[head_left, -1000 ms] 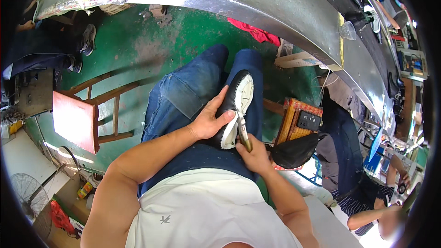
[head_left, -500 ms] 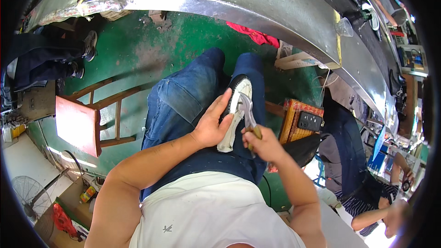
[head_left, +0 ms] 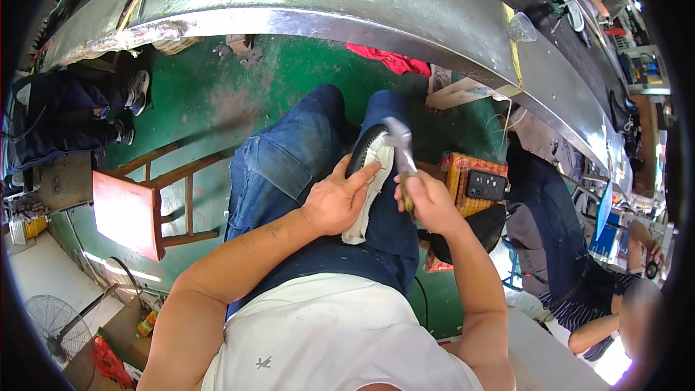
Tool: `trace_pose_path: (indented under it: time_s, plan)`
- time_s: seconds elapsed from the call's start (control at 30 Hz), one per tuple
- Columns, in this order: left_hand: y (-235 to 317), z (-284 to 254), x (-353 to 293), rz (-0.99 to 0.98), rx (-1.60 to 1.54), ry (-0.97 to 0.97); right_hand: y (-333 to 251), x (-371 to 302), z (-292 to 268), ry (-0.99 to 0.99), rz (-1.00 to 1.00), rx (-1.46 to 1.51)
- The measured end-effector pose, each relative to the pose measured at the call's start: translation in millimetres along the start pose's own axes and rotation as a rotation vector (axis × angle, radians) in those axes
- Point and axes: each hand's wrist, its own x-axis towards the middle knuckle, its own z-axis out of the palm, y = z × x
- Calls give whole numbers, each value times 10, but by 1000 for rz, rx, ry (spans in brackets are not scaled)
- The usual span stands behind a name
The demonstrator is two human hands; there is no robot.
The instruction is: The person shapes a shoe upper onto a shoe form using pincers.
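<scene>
A shoe (head_left: 377, 150) lies bottom-up along my right thigh, its underside whitish and its toe edge black and pleated. My left hand (head_left: 334, 199) holds it from the left side, with a finger stretched across the pale underside. In my right hand (head_left: 428, 199) is a pair of lasting pincers (head_left: 407, 163) with a grey metal head and olive-yellow handles. The head is smeared by motion over the right side of the toe; I cannot tell whether it touches the shoe. My right fingers are wrapped round the handles.
A long metal bench (head_left: 304, 18) curves across the far side. At left stands a wooden stool (head_left: 127, 210), near another person's legs (head_left: 72, 108). A black phone-like device (head_left: 486, 185) rests on a patterned seat at right. Another person (head_left: 594, 318) sits at lower right.
The pincers have shifted from the middle of the underside to beside the toe, blurring. A left-hand finger now reaches across the underside, and more of the black toe edge shows.
</scene>
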Motion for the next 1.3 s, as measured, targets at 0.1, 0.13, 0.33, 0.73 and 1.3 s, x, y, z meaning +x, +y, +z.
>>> trace_pose_path:
  time_s: [0.1, 0.13, 0.33, 0.73, 1.3]
  plan:
    - [-137, 25, -20, 39, 26, -46, -124, 161, -31, -90, 81, -239]
    - [-100, 4, -9, 45, 28, -45, -108, 151, -18, -85, 76, -239]
    - [-96, 69, -61, -40, -82, 3, -292, 124, -103, -148, 58, -423]
    - [-130, 30, -16, -265, -176, -211, 170, -239, 296, -28, -134, -752]
    - [-112, -40, 59, -364, -715, -137, 874, -636, 501, 53, -26, -129]
